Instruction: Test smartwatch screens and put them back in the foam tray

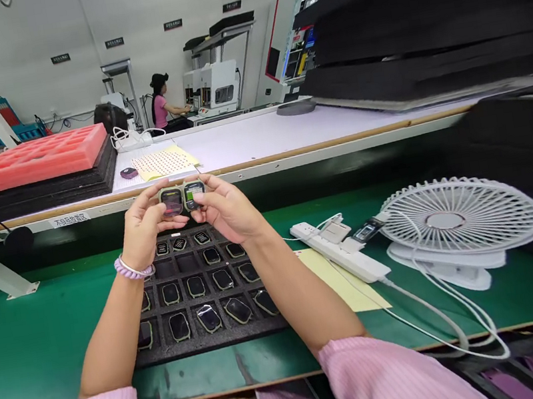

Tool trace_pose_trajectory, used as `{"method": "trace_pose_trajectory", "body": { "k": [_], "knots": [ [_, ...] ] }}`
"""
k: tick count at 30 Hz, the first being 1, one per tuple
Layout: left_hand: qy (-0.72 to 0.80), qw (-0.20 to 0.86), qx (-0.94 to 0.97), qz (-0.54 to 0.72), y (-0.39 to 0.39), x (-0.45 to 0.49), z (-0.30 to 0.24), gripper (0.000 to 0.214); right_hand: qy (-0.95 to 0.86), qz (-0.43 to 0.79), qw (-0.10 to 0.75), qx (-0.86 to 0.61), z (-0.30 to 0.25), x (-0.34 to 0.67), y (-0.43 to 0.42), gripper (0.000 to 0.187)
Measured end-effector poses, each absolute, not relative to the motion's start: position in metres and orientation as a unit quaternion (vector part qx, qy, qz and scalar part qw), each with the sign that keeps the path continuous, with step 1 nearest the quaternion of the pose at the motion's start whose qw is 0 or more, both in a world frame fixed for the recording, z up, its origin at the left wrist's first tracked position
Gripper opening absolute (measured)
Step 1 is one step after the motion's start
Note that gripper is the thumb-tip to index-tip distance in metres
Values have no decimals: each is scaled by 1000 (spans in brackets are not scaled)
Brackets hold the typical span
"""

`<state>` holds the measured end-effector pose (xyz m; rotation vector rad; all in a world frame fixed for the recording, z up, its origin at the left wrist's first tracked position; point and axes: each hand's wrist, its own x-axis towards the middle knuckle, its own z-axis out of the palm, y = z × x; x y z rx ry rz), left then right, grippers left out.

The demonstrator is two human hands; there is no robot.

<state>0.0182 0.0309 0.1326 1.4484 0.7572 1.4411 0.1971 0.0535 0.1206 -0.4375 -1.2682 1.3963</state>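
Side by side above a black foam tray, my two hands each hold a square smartwatch body without a strap. My left hand is closed on one watch, whose screen looks dark and reddish. In my right hand is the other watch; its screen is lit with a green patch, and my thumb lies on its lower edge. The two watches are very close together, perhaps touching. Below, several similar watches lie in the tray's compartments, and part of the tray is hidden by my forearms.
To the right are a white power strip, a yellow sheet, trailing cables and a white fan. A raised shelf behind carries pink foam trays and black foam stacks. Another person sits at a machine far back.
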Motion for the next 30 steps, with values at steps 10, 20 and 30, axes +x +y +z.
{"method": "trace_pose_trajectory", "body": {
  "k": [10, 20, 30],
  "knots": [
    [238, 437, 620, 607, 68, 8, 192, 49, -612, 518, 577, -157, 187, 202, 85, 46],
    [194, 329, 675, 632, 72, 7, 225, 61, -675, 466, 556, -131, 230, 204, 84, 57],
    [193, 229, 688, 661, 63, 12, 224, 67, -697, 449, 542, -137, 232, 204, 66, 67]
  ]
}}
